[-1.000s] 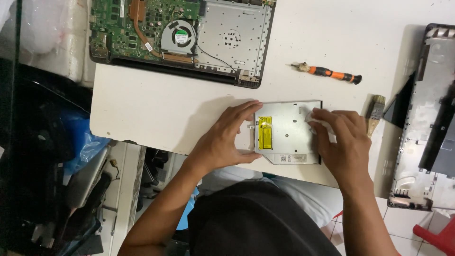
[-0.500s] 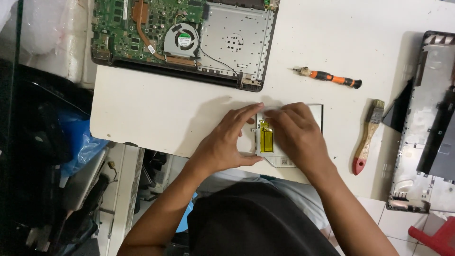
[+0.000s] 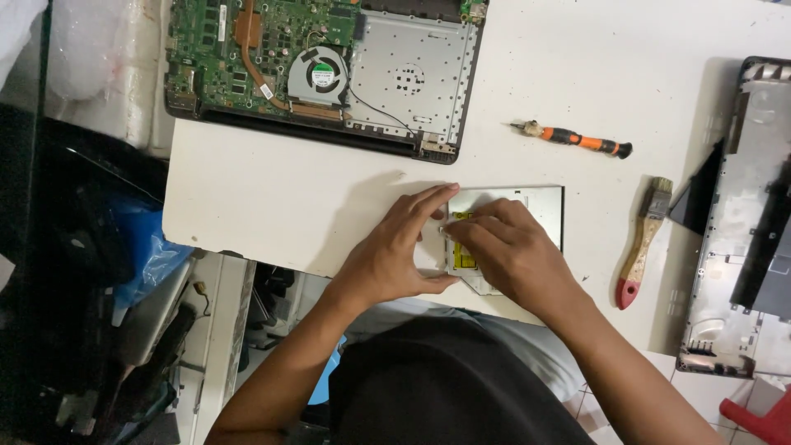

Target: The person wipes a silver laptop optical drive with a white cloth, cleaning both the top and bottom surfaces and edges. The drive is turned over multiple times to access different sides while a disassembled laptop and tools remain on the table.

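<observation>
From the head camera, a flat silver optical drive (image 3: pixel 535 216) with a yellow label lies near the front edge of the white worktop (image 3: pixel 272 198), below the opened laptop (image 3: pixel 329 70) with its bare green board and fan. The left hand (image 3: pixel 395 251) steadies the drive's left edge, fingers spread along it. The right hand (image 3: pixel 507 251) now covers the label, fingertips bunched at the drive's left end; half a second ago it lay higher. An orange screwdriver (image 3: pixel 577 140) and a brush (image 3: pixel 643 243) lie to the right.

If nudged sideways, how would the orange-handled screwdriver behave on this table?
The screwdriver looks round-handled and lies flat on the smooth white table, so it would probably roll. It seems slim and stiff, likely light. Nothing touches it, so nothing would stop it.
</observation>
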